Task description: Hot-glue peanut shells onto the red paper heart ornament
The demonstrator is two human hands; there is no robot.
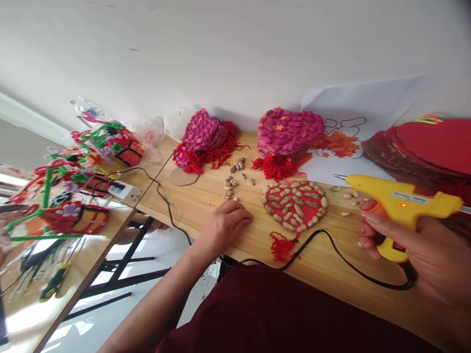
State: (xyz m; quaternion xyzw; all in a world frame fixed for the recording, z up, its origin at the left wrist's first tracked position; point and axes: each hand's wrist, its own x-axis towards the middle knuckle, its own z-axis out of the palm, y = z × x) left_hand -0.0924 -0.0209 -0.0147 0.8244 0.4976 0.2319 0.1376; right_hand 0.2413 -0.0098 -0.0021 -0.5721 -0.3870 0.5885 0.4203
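My right hand (432, 255) grips a yellow hot glue gun (390, 196) by its handle, nozzle pointing left, a small orange light lit on its side. My left hand (225, 228) rests on the table with its fingers curled together; whatever they may hold is hidden. Between the hands lies a red heart-shaped board (312, 212) bordered with peanuts (296, 211), more of them scattered inside the border. A red yarn tassel (283, 246) hangs from its lower tip. Just beyond my left hand is a small group of loose peanuts (230, 186).
Pink and purple peanut-covered pieces (290, 130) stand against the wall beside orange leaf cutouts (340, 143). Red boards (437, 147) are stacked at right. The black cord (353, 267) crosses the front edge. Flowered crafts (79, 218), a power strip (125, 190) and a screwdriver (54, 283) occupy the left table.
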